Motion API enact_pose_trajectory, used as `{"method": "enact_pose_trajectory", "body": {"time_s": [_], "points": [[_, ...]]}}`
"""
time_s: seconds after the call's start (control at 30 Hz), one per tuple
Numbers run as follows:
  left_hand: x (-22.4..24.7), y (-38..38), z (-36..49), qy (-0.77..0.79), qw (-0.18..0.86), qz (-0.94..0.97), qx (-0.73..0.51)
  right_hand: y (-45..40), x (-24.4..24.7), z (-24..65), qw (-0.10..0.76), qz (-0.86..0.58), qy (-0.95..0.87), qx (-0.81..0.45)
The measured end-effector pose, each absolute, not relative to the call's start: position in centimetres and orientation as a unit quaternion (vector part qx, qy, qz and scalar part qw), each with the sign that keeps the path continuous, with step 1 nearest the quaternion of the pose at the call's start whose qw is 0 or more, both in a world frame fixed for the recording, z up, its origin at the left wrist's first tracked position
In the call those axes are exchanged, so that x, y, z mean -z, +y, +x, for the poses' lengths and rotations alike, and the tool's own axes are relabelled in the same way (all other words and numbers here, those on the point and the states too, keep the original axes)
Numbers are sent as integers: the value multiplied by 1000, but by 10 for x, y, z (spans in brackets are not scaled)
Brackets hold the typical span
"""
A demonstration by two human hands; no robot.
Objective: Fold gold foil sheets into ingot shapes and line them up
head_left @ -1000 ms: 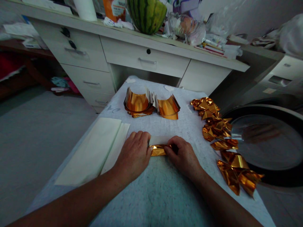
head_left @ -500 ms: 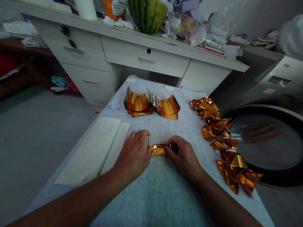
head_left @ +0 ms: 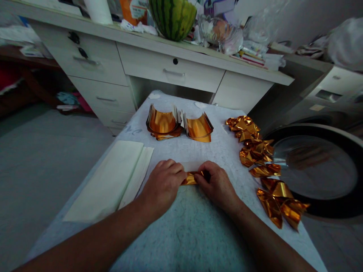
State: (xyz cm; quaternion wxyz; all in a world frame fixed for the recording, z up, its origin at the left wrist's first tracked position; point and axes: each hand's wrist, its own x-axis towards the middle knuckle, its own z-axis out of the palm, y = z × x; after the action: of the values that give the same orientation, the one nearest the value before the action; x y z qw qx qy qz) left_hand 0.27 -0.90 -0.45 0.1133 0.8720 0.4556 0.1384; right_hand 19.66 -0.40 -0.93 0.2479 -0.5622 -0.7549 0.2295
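While my R hand (head_left: 217,185) pinches the foil (head_left: 189,179) by its R end, thumb against bent forefinger, my L hand (head_left: 164,184) is bunched over the L end, fingers pressed together; L thumb's hidden, so can't tell exactly how it grips. Foil's a narrow, creased strip lying crosswise btwn my hands on the cloth (head_left: 184,230), w/ a pale strip (head_left: 191,165) showing just behind it. Looks v. light & thin, prob. stiff enough to keep a crease but easy to tear or crumple; shiny face may slip a bit under dry fingertips. Best hold's prob. at both ends, gently, w/ even tension. Room: most is on the cloth toward me, plus a bare band btwn the foil & the two curved stacks (head_left: 163,122) farther back. L side's tighter, as paper (head_left: 104,181) lies right by my wrist. R side: folded bits (head_left: 256,150) run along the cloth's edge, well apart from my hand, & the washer door (head_left: 326,168) stands just past them; a careless sweep cld knock some off, so R moves shd be small.
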Motion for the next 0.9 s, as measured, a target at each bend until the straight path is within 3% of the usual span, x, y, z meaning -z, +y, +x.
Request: {"method": "enact_pose_trajectory", "body": {"time_s": [0.3, 0.9], "points": [[2, -33, 15, 426, -34, 902, -51, -4, 10, 204, 263, -588, -719, -262], [12, -47, 20, 422, -66, 903, -40, -2, 10, 212, 232, -613, -720, -227]]}}
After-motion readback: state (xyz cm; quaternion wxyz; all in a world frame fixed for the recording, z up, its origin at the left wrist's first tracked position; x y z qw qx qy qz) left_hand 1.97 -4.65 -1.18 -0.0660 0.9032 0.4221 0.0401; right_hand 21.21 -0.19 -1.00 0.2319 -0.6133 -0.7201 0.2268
